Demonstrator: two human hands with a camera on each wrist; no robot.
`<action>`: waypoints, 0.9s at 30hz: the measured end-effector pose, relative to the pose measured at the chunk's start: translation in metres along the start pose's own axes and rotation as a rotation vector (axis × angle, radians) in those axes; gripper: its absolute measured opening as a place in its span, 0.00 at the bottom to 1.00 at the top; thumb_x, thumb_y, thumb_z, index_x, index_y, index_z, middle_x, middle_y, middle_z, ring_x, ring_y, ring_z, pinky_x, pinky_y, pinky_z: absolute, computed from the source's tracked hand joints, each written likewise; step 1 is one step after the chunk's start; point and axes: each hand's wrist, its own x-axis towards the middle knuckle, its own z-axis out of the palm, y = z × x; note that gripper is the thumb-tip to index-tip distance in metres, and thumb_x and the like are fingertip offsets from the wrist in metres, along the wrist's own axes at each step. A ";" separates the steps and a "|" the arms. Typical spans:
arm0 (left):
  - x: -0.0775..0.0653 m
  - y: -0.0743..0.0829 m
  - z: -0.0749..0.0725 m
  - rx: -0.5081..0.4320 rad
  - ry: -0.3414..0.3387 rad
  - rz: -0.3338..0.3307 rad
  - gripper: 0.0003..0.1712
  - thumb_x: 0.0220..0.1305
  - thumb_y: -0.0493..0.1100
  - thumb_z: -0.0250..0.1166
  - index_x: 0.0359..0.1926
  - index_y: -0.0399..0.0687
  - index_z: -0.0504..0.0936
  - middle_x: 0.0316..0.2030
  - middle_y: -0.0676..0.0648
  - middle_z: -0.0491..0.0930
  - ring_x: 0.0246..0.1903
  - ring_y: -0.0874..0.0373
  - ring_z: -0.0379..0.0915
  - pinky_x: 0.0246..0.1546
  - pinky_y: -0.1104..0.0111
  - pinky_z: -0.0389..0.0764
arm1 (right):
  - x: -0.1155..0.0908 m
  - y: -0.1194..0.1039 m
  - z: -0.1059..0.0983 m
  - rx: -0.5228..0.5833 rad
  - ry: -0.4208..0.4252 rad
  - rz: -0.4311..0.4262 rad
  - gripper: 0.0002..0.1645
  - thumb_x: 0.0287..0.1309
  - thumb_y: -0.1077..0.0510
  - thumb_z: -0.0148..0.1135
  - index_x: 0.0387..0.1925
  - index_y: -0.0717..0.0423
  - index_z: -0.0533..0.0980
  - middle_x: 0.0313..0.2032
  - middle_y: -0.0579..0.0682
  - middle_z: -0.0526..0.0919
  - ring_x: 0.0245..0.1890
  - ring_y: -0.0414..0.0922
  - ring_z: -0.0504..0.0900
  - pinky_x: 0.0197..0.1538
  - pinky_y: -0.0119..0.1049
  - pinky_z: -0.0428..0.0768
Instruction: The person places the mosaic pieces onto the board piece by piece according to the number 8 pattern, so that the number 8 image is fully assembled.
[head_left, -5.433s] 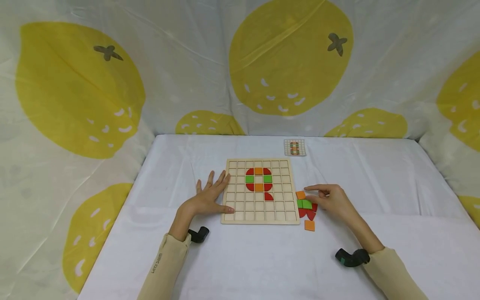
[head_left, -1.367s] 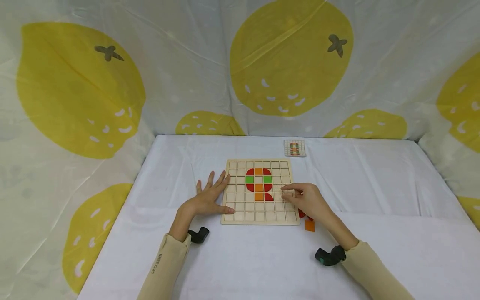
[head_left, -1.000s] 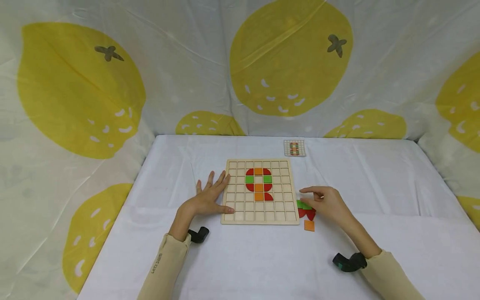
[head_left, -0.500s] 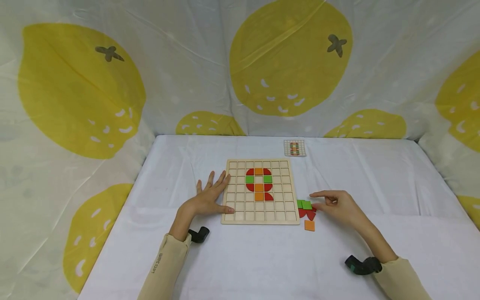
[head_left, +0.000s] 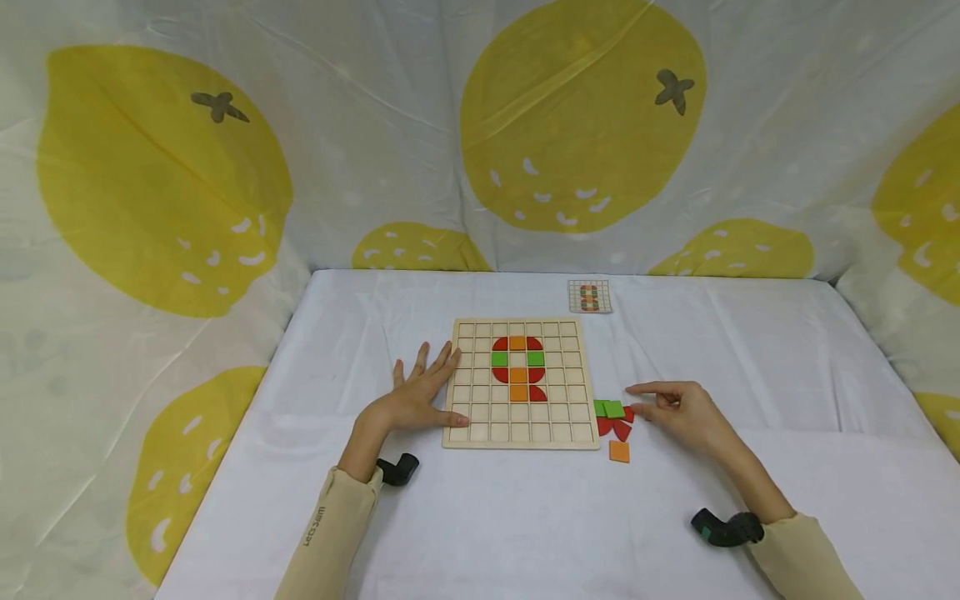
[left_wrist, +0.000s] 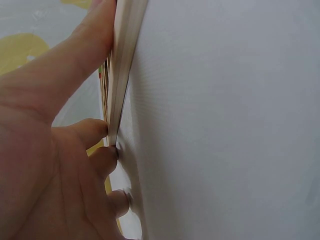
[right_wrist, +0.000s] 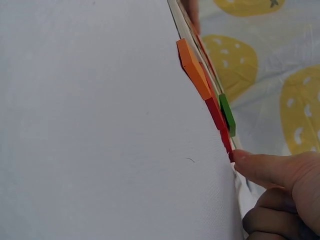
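Red pieces [head_left: 622, 429], partly screened by two green tiles [head_left: 613, 409], lie beside the right edge of a wooden grid board [head_left: 480, 414], their number hard to make out. Both beige sleeves [head_left: 322, 533] run out of frame, and the left wrist view crops the palm and shows the board edge-on. A person's left hand [head_left: 411, 402] rests spread on the board's left edge, grasping nothing. The right hand [head_left: 678, 408] holds thumb and forefinger apart, other fingers folded, one tip touching a red piece. An orange square [head_left: 619, 451] sits nearer the person; beyond the board lies a small patterned card [head_left: 589, 296], before a lemon-print backdrop [head_left: 585, 125].
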 end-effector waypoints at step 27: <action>0.000 0.000 -0.001 0.005 -0.002 -0.001 0.67 0.58 0.64 0.75 0.84 0.52 0.41 0.84 0.47 0.32 0.82 0.37 0.14 0.73 0.29 0.20 | 0.001 0.004 -0.001 0.056 -0.065 0.018 0.17 0.59 0.52 0.76 0.49 0.51 0.88 0.18 0.42 0.58 0.22 0.35 0.58 0.25 0.32 0.58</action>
